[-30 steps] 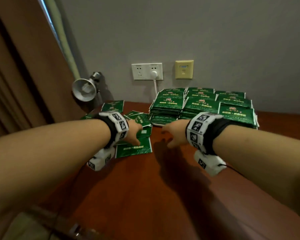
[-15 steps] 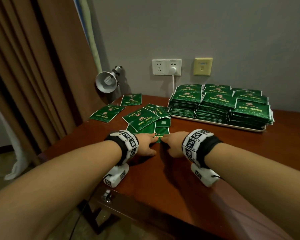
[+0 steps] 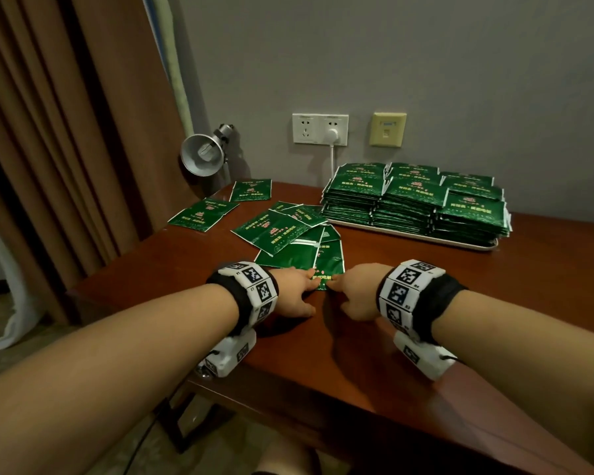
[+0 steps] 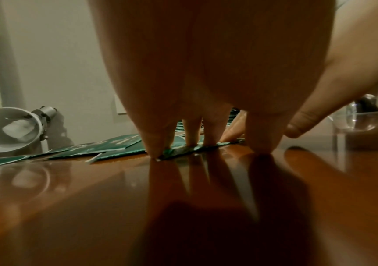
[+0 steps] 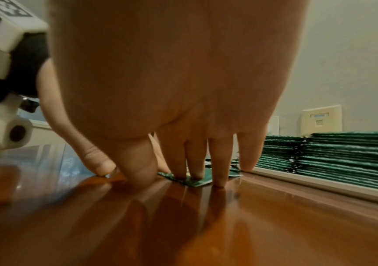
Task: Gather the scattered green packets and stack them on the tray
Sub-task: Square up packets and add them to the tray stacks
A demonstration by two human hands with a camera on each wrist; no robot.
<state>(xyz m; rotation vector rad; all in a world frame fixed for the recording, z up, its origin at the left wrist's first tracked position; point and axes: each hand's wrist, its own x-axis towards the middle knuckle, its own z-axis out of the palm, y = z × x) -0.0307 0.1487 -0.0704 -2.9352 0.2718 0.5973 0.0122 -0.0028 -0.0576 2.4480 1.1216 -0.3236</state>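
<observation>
A green packet (image 3: 328,265) lies flat on the brown table, nearest of a loose overlapping pile (image 3: 278,231). My left hand (image 3: 306,286) and right hand (image 3: 340,287) meet at its near edge, straight fingers pressing down on it. In the left wrist view the fingertips (image 4: 192,142) stand on the packet's edge (image 4: 179,150), thumb spread aside. The right wrist view shows fingertips (image 5: 196,175) on the packet's corner (image 5: 198,182), with the thumb on bare wood. The white tray (image 3: 467,244) at back right carries several tall stacks of packets (image 3: 412,200).
Two more packets (image 3: 203,214) (image 3: 251,190) lie apart near the table's back left corner. A silver clamp lamp (image 3: 203,156) stands there, beside a brown curtain (image 3: 66,132). A plug and cord hang from the wall socket (image 3: 319,128) behind the tray. The table's near edge (image 3: 323,402) is close.
Over the last second both hands have drawn back toward me across the table with the packet under their fingers. The pile and the tray now sit farther off.
</observation>
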